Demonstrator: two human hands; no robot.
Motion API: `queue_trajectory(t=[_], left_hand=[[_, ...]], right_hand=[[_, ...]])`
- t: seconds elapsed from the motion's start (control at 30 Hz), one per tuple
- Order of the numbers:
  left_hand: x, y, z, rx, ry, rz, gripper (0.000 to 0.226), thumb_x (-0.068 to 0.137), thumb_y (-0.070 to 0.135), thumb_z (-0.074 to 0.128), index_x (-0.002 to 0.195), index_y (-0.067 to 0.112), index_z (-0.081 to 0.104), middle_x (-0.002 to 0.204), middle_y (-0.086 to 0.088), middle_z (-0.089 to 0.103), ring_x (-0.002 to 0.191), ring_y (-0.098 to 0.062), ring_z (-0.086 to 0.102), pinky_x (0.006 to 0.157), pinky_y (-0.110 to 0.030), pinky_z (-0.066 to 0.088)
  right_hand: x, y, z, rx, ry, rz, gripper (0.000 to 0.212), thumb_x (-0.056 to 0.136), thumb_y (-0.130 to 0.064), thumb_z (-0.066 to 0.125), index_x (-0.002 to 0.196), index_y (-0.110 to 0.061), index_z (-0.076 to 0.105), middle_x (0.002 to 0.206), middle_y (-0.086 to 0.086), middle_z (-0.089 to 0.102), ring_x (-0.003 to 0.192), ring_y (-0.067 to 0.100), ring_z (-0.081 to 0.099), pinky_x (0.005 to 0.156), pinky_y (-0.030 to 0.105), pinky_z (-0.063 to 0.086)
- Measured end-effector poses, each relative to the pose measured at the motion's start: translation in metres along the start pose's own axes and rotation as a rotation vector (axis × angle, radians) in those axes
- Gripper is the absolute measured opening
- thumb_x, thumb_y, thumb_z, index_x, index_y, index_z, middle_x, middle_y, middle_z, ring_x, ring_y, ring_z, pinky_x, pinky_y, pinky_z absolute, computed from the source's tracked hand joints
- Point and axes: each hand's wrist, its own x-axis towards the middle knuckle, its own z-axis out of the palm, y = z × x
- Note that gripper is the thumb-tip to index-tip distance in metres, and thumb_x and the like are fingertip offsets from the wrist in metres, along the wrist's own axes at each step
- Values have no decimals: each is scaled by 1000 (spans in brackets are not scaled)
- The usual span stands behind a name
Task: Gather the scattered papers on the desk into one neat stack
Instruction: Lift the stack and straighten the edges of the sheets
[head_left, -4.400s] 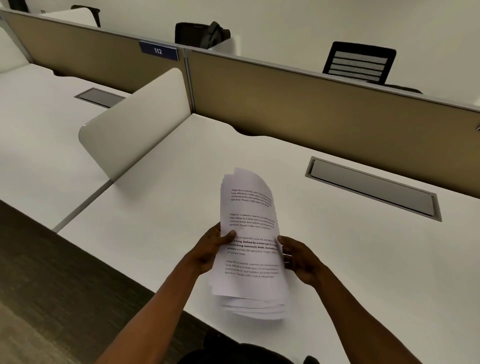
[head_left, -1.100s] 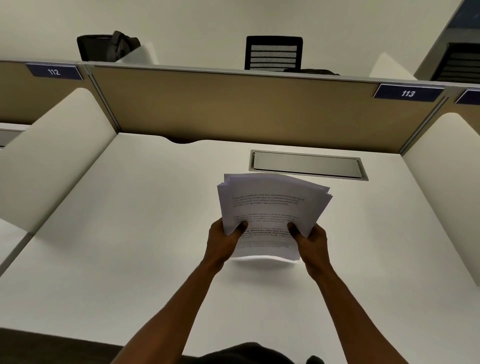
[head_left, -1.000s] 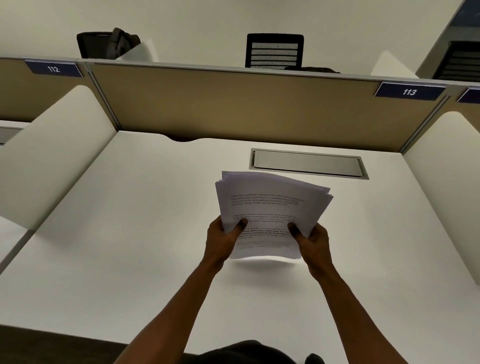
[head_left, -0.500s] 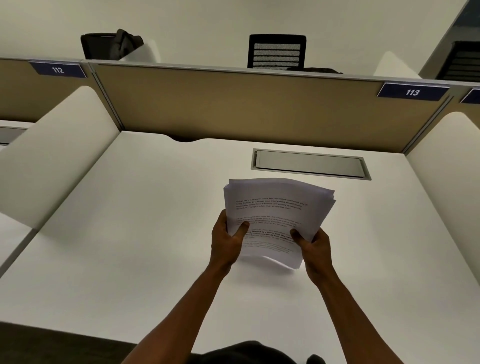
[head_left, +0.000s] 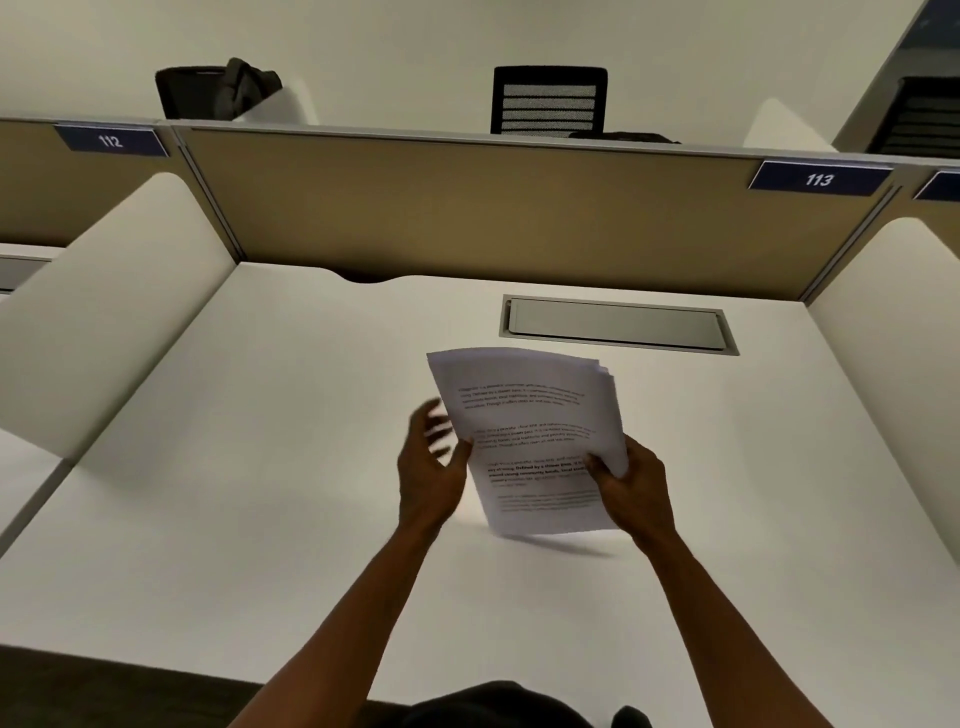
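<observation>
The right hand (head_left: 631, 486) grips the stack of white printed paper sheets (head_left: 535, 441) at its right edge, thumb on the front page. The stack stands tilted, its lower edge at or just above the white table (head_left: 260, 519); contact cannot be determined. The left hand (head_left: 431, 467) is released, its blurred fingers spread beside the stack's left edge. The printed paragraphs are too small to read. Blue partition labels read "112" (head_left: 110, 141) and "113" (head_left: 819, 180). A grey recessed cable tray (head_left: 618, 325), lid closed, lies behind the stack.
</observation>
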Motion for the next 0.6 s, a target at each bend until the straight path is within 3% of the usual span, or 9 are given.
queue_trajectory(t=[0.1,0.2,0.27,0.33,0.4,0.5,0.6], left_hand=[[19,36,-17,195,78,289,75,83,28,79,147,21,41,147,2,50,134,-12,48,105,-21,43],[35,77,-27,441,-123,501,76,81,46,74,147,28,40,155,8,42,149,-10,29,117,-16,23],[40,95,-29,476,-300,534,74,82,42,75,147,29,42,152,8,47,145,-12,37,119,-27,30],[44,105,-30,464,-438,475,62,85,34,75,142,27,51,139,6,61,125,-15,58,108,-39,48],[46,105,-32,453,-499,403,44,89,30,71,131,23,62,125,2,70,108,-16,66,94,-38,56],[44,94,-35,341,-485,364,21,88,28,64,104,18,74,97,-1,76,88,-19,70,74,-25,55],[40,80,-42,255,-406,370,9,86,19,67,87,19,76,77,2,74,75,-15,69,63,-12,48]], right_hand=[[9,-14,-12,-124,-69,-104,26,87,-8,65,96,-32,66,84,-13,71,80,3,65,65,24,53],[18,-31,-19,-240,-164,-168,25,85,-6,62,96,-28,68,85,-7,72,78,10,66,67,30,53],[22,-43,-19,-328,-227,-221,23,84,-8,62,93,-28,68,82,-8,71,74,14,65,64,28,49],[24,-56,-17,-403,-274,-265,21,84,-9,63,94,-26,69,84,-6,72,74,17,64,64,27,48],[26,-65,-16,-446,-300,-282,19,84,-10,63,95,-24,69,88,-3,74,75,20,65,67,29,49],[28,-75,-22,-441,-353,-264,17,84,-13,65,93,-26,69,90,-4,74,78,19,66,69,30,51],[31,-72,-38,-390,-398,-218,16,80,-27,74,95,-32,70,92,-11,74,81,10,68,70,31,56]])
